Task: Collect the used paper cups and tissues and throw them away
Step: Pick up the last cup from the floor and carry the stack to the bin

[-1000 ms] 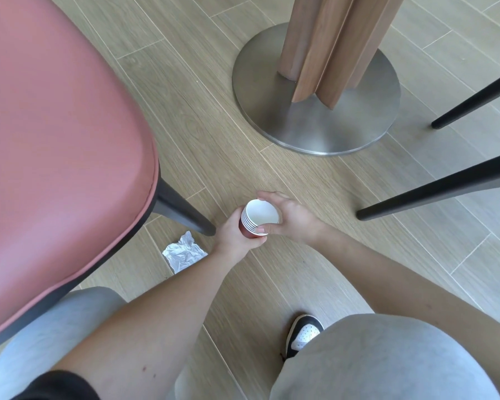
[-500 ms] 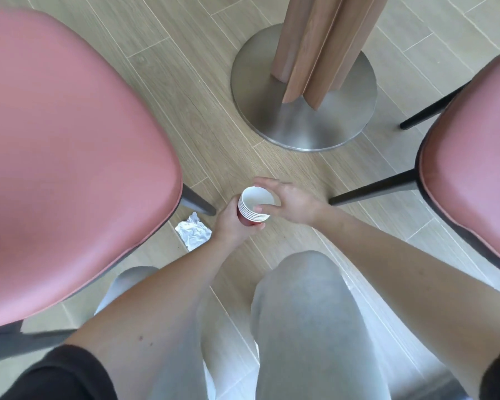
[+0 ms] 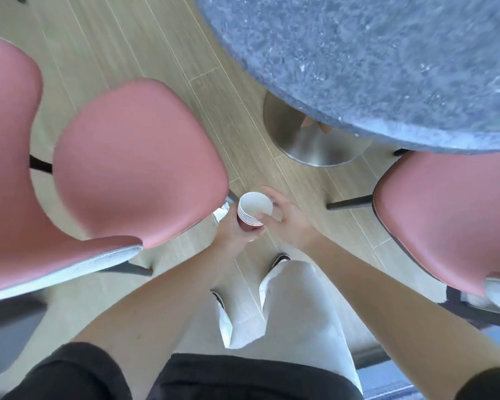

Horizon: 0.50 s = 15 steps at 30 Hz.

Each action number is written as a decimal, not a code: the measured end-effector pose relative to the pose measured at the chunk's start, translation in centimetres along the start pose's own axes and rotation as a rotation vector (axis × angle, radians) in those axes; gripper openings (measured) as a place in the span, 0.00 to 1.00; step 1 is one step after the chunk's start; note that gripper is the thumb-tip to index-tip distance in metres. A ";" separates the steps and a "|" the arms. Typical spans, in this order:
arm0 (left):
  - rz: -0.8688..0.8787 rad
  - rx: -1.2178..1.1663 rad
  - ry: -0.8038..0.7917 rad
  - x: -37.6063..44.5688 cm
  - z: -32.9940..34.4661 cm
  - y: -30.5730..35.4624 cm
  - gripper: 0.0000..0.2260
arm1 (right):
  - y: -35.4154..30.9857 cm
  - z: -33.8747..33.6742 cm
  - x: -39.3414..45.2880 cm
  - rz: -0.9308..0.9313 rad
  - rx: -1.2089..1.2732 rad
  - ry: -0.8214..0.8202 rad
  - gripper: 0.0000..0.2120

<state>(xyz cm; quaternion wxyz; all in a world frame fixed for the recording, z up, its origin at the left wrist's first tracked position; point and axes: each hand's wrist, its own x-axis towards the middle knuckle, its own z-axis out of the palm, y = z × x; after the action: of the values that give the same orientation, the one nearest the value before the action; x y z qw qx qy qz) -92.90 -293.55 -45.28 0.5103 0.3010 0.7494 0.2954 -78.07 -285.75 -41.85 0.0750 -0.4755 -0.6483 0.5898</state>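
A stack of several nested paper cups [image 3: 253,210], red outside and white inside, is held above the wooden floor between two pink chairs. My left hand [image 3: 231,233] grips the stack from below, around its red base. My right hand [image 3: 286,219] holds the stack at its right rim, thumb on the edge. A crumpled white tissue [image 3: 222,212] lies on the floor just left of the cups, mostly hidden under the edge of the left chair's seat.
A pink chair [image 3: 136,168] stands close on the left and another pink chair [image 3: 451,220] on the right. A grey stone tabletop [image 3: 387,62] fills the upper right above its metal base [image 3: 309,145]. My legs and shoes are below the hands.
The view has risen well above the floor, so the tabletop now shows. Both hands have lifted the cup stack. The tissue stays on the floor, now mostly under the chair edge.
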 end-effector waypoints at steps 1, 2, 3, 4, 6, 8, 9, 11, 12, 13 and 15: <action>0.002 -0.030 0.006 -1.2 -0.6 1.2 0.33 | -1.3 -0.1 -1.0 0.008 0.091 0.022 0.28; 0.008 -0.054 0.015 -2.3 -1.3 2.4 0.34 | -2.6 -0.3 -1.9 0.010 0.164 0.048 0.26; 0.015 -0.070 0.029 -3.4 -2.1 3.5 0.34 | -3.8 -0.5 -2.8 0.004 0.219 0.084 0.25; 0.018 -0.082 0.045 -4.7 -2.8 4.6 0.34 | -5.2 -0.9 -3.8 -0.012 0.245 0.121 0.25; 0.045 -0.100 0.060 -7.2 -4.6 6.6 0.33 | -8.3 -1.6 -5.6 -0.063 0.293 0.174 0.23; 0.071 -0.112 0.052 -9.9 -6.4 8.7 0.31 | -11.6 -2.3 -7.4 -0.102 0.341 0.182 0.22; 0.074 -0.123 0.049 -11.1 -7.3 9.9 0.30 | -13.2 -2.6 -8.2 -0.129 0.354 0.181 0.22; 0.093 -0.153 0.042 -13.7 -9.1 12.3 0.31 | -16.3 -3.2 -9.9 -0.177 0.364 0.172 0.24; 0.114 -0.161 0.046 -14.8 -9.9 13.5 0.32 | -17.8 -3.6 -10.5 -0.200 0.371 0.164 0.23; 0.131 -0.165 0.057 -15.8 -10.6 14.5 0.33 | -19.3 -3.9 -11.0 -0.225 0.377 0.151 0.22; 0.159 -0.183 0.087 -17.7 -11.9 16.2 0.33 | -22.2 -4.4 -11.9 -0.267 0.371 0.107 0.21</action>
<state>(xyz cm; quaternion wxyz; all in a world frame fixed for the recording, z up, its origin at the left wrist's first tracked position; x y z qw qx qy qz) -96.47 -298.02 -19.13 0.4776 0.2986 0.7147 0.4147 -80.49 -287.82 -16.44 0.2728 -0.3941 -0.5810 0.6578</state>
